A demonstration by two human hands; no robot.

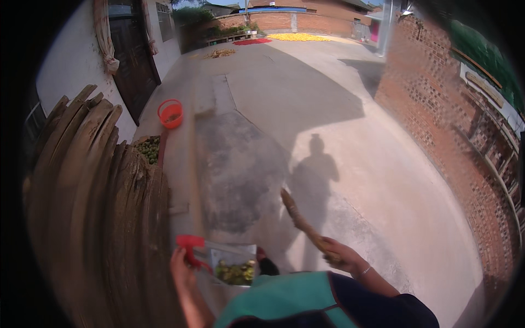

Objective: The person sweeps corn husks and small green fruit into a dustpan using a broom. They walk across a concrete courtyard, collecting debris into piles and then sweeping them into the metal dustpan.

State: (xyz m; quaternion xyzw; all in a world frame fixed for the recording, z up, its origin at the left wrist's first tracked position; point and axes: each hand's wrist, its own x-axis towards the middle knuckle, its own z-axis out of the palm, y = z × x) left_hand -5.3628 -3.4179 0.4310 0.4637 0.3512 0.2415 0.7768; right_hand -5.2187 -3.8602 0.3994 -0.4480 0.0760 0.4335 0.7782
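Note:
At the lower left, my left hand is closed on a red plastic handle. Just right of it is a pale, box-like container with green and yellowish fruit or husk pieces inside. Whether the handle belongs to this container I cannot tell. My right hand, out to the right, grips the lower end of a rough wooden stick. The stick slants up and left over the concrete, its dark tip clear of the container.
Stacked timber rises on my left, with a heap of green round fruit behind it. A red-orange basket stands beyond. A brick wall runs along the right. Yellow and red crops lie spread far ahead.

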